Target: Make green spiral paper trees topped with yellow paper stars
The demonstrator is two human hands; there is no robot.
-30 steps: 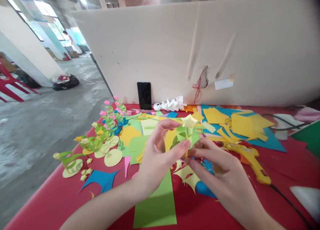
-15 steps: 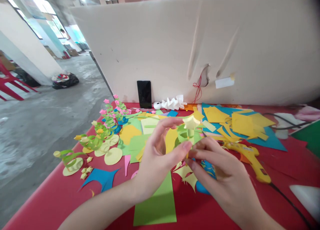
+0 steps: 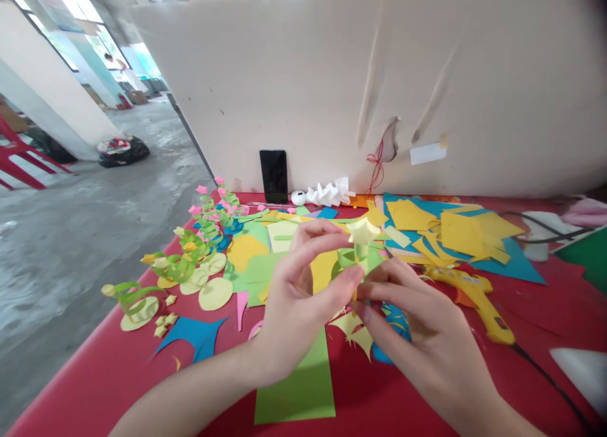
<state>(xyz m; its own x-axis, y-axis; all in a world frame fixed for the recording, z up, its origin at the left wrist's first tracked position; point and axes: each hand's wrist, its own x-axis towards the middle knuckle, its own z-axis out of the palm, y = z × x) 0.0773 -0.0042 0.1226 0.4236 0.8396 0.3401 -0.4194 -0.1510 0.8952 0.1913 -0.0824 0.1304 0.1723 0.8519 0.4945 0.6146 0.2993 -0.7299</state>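
Both hands meet over the middle of the table around a green paper spiral [image 3: 346,258] topped with a pale yellow paper star [image 3: 363,231]. My left hand [image 3: 298,304] is closed on it, with the thumb pressed below the star and the index finger reaching behind it. My right hand [image 3: 417,323] pinches the lower end from the right, its fingertips close to the left thumb. The exact spot of the right grip is partly hidden by fingers. A thin dark tip shows above the right hand; I cannot tell what it is. Under the hands lies a green paper sheet [image 3: 296,396].
Finished paper spirals with stars [image 3: 173,266] stand at the left. A yellow glue gun [image 3: 488,301] lies at the right, its cord trailing forward. Blue scraps [image 3: 194,339] and yellow paper pieces [image 3: 465,234] are scattered. A phone [image 3: 274,176] leans on the white board [image 3: 294,76].
The star on the spiral has turned slightly, and my left index finger sits a little lower. Both hands otherwise keep their place and hold; the camera view shifts slightly.
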